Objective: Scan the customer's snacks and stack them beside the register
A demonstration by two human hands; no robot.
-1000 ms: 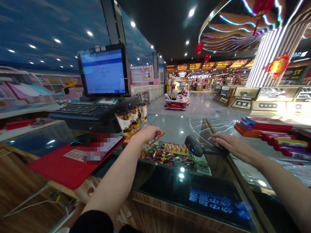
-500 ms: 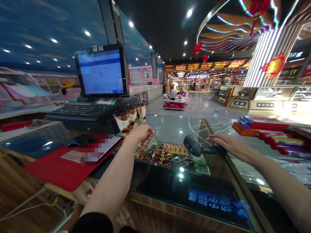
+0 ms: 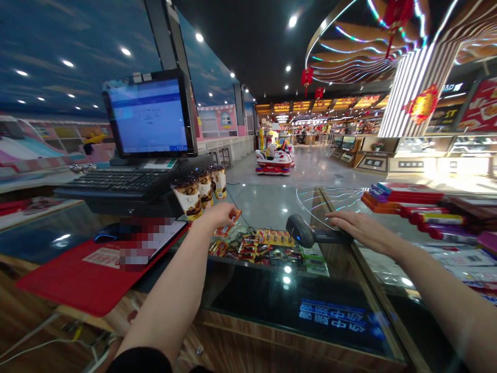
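Note:
Pinched in my left hand (image 3: 220, 213) is a small orange-red packet (image 3: 222, 231), held just above the glass counter (image 3: 252, 290). The fingers cover part of it. Three lidded drink cups (image 3: 189, 201) with brown and white printing stand in a row left of this hand. My right hand (image 3: 355, 227) lies over the wooden edge strip of the counter, fingers stretched out and flat. Beside and partly beneath it is the handle of a black barcode scanner (image 3: 301, 231), whose head points left. Whether the palm touches the handle is hard to see.
A checkout monitor (image 3: 149, 116) and keyboard (image 3: 106, 181) stand at the left, with a mouse (image 3: 106, 234) on a red mat (image 3: 66, 280). Battery packs (image 3: 252, 248) show through the glass. Boxes and rolled packages (image 3: 411, 199) lie at the right.
The view has turned slightly right, so everything sits a little further left. My left hand still holds the packet, which is now tilted and more hidden. The right hand stays by the scanner handle.

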